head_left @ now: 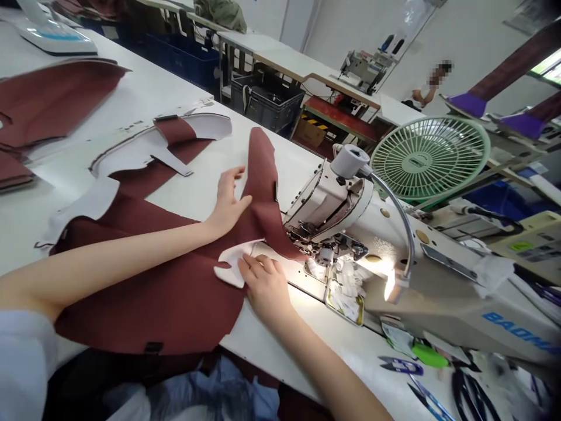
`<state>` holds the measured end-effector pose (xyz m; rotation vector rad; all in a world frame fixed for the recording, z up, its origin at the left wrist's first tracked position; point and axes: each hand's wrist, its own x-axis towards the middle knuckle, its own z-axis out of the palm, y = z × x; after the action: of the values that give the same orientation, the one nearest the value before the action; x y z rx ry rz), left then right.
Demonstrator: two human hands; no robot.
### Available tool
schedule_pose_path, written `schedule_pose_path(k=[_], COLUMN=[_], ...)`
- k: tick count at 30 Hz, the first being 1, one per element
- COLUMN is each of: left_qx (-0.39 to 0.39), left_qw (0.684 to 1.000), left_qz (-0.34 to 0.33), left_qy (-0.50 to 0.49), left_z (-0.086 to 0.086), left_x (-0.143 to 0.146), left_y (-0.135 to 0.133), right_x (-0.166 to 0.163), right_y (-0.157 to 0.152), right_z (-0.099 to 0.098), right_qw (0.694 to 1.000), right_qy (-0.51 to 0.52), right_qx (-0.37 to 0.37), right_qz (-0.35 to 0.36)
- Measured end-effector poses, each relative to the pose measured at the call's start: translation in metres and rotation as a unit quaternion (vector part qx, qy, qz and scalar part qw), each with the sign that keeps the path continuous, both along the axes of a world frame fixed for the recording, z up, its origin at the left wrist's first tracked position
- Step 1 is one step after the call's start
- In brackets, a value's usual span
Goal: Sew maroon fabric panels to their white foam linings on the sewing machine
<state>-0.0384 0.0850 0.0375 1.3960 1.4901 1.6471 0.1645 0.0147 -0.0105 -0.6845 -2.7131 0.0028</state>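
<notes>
A large maroon fabric panel with white backing (149,298) lies across the white sewing table (184,88), and its narrow end rises toward the sewing machine's needle area (324,248). My left hand (228,202) rests on the maroon with its fingers spread, close to a dark tab on the fabric. My right hand (265,286) lies flat on a folded white edge of the panel (230,266), just in front of the needle area. Neither hand visibly grips the cloth.
Another cut maroon piece with white backing (175,140) and a maroon stack (52,102) lie on the table, near an iron (52,35). Right of the machine stand a lamp (394,204) and green fan (429,158). Thread snips (401,365) lie in front; a person (423,96) stands beyond.
</notes>
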Motion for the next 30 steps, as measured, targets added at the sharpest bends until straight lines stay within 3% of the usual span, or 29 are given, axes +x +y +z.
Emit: schedule_pose_path(k=[1, 2, 3, 5, 9, 13, 16, 20, 25, 30], left_qx=[0.070, 0.131, 0.174, 0.187, 0.128, 0.175, 0.203, 0.251, 0.229, 0.133], left_qw=[0.989, 0.956, 0.906, 0.820, 0.759, 0.696, 0.703, 0.754, 0.794, 0.868], left_qz=[-0.044, -0.118, -0.197, -0.307, -0.300, -0.286, -0.247, -0.183, -0.317, -0.376], left_qy=[0.119, 0.235, 0.332, 0.446, 0.563, 0.635, 0.636, 0.579, 0.466, 0.296], left_z=[0.008, 0.014, 0.019, 0.023, 0.017, 0.004, -0.010, -0.030, -0.041, -0.041], left_x=[0.000, 0.000, 0.002, 0.009, 0.014, -0.007, -0.032, -0.050, -0.040, -0.016], left_y=[-0.010, -0.018, -0.026, -0.034, -0.034, -0.031, -0.039, -0.054, -0.044, -0.008], right_x=[-0.004, -0.007, -0.010, -0.015, -0.016, -0.014, -0.012, -0.012, -0.005, 0.021], right_y=[-0.003, -0.006, -0.009, -0.014, -0.020, -0.022, -0.021, -0.019, -0.013, 0.001], right_z=[-0.001, -0.001, -0.001, -0.001, -0.002, -0.005, -0.005, -0.001, 0.004, 0.000], right_qw=[1.000, 1.000, 0.999, 0.998, 0.997, 0.999, 0.999, 0.999, 0.999, 1.000], right_qy=[-0.008, -0.018, -0.029, -0.051, -0.073, -0.044, -0.032, -0.032, -0.044, -0.022], right_qx=[0.010, 0.018, 0.024, 0.028, 0.016, 0.022, 0.008, -0.006, -0.016, -0.017], right_qz=[0.005, 0.011, 0.013, 0.012, 0.000, -0.001, 0.005, -0.001, 0.005, -0.007])
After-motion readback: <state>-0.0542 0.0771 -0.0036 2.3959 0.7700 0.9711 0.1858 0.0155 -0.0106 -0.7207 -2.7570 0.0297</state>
